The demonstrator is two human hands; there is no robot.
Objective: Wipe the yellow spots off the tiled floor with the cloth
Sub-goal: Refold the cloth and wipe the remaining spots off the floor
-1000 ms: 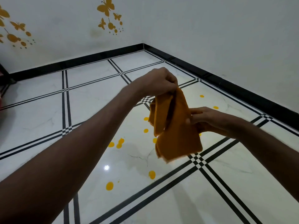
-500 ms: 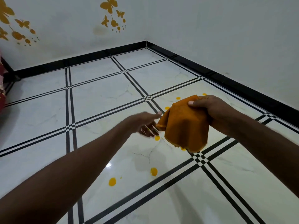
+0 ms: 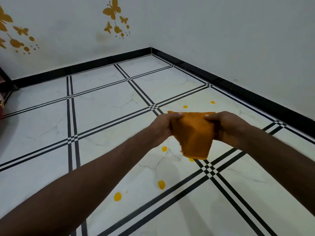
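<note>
I see both hands held out in front of me, above the tiled floor, with the cloth stretched between them. My left hand pinches the cloth's upper left corner, thumb on top and fingers curled behind the fabric. My right hand grips the upper right edge the same way, fingers wrapped round the side of the cloth. The cloth is orange, folded, and hangs down from the two hands to a narrower lower edge; it is in the air, clear of the floor.

Below it I count several yellow spots on the white marble-look tile. One sits near my left forearm, another a little to its right, and a third lies just beside the cloth's lower left edge. A fourth peeks out under the cloth's bottom corner. Two more spots lie on the tile beyond the hands, towards the right-hand wall.

The floor has black double stripes crossing between the tiles, and a black skirting runs along the walls. Golden butterfly stickers decorate the far wall.
</note>
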